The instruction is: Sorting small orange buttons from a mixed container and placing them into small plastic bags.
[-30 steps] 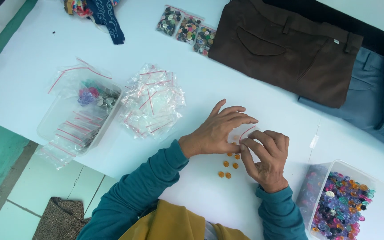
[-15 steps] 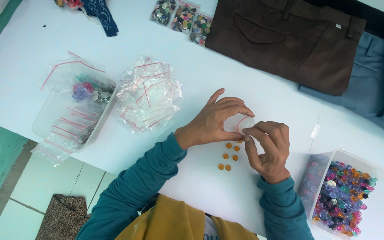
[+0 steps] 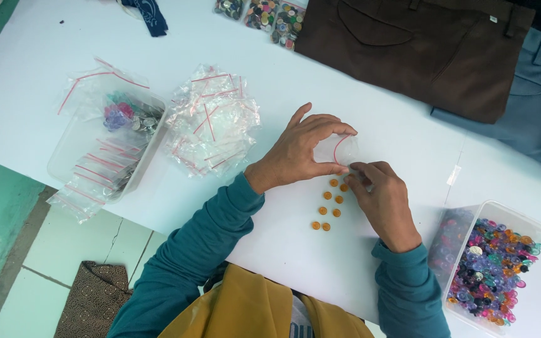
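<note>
My left hand holds a small clear zip bag with a red seal strip, thumb and fingers pinching its edges just above the white table. My right hand pinches the same bag's lower corner with its fingertips. Several small orange buttons lie loose on the table right below the bag, between my two hands.
A pile of empty clear zip bags lies left of my hands. A clear tub further left holds bags and some buttons. A tub of mixed coloured buttons stands at the right. Brown trousers, grey-blue cloth and packets of buttons lie at the back.
My left hand has lifted the small bag a little and spread it, and my right hand's fingertips have come up to the bag's corner. The orange buttons stay where they were.
</note>
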